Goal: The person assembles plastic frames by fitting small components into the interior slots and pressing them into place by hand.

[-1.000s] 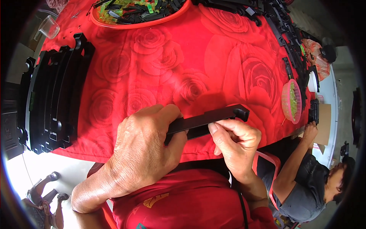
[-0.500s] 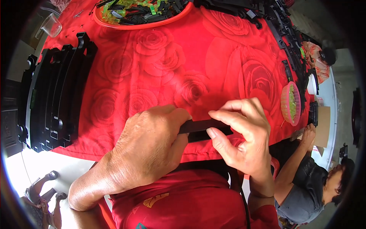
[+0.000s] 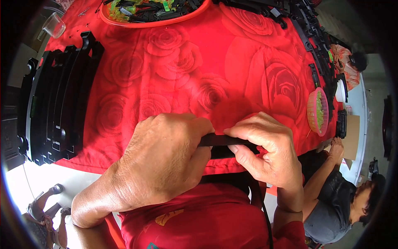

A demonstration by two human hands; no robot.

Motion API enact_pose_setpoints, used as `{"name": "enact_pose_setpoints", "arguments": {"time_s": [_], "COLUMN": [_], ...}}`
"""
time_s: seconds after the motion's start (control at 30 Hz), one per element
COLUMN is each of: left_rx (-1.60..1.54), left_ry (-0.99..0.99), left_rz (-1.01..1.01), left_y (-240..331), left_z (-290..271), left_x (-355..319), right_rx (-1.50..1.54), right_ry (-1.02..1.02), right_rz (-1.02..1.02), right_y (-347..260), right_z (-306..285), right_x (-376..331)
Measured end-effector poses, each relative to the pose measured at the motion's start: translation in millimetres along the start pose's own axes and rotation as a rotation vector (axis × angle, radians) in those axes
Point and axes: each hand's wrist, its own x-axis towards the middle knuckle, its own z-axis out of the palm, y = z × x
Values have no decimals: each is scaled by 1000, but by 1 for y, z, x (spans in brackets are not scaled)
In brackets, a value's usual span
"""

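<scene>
A long black plastic part [image 3: 219,140] lies level between my hands, above the near edge of the table. My left hand [image 3: 168,153] is closed around its left end, the back of the hand turned up. At the other end my right hand [image 3: 267,151] pinches the part between thumb and fingers. Both ends are hidden by my fingers. Under the held part shows a dark, glossy surface; whether it belongs to the same piece I cannot tell.
Several long black plastic parts [image 3: 62,99] stand side by side at left. An orange-rimmed basin [image 3: 157,24] holds black and yellow-green pieces. More black parts [image 3: 309,37] line the far right, near a pink basket [image 3: 324,112]. A glass [image 3: 54,25] lies far left. A co-worker [image 3: 336,203] sits at right.
My right hand's fingers have come down from hovering and closed onto the black plastic part. Both hands and the part sit slightly further right in the view.
</scene>
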Motion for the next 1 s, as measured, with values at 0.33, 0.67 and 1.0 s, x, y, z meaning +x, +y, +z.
{"name": "enact_pose_setpoints", "arguments": {"time_s": [0.33,0.67,1.0], "left_rx": [-27,-56,-66], "left_ry": [60,170,171], "left_rz": [-37,3,-10], "left_y": [-2,-4,-10], "left_z": [5,18,25], "left_x": [4,2,1], "right_rx": [-240,-126,26], "right_ry": [276,407,509], "right_rz": [-34,172,64], "right_y": [-17,-10,-7], "right_z": [-5,21,36], "right_x": [-8,-23,-26]}}
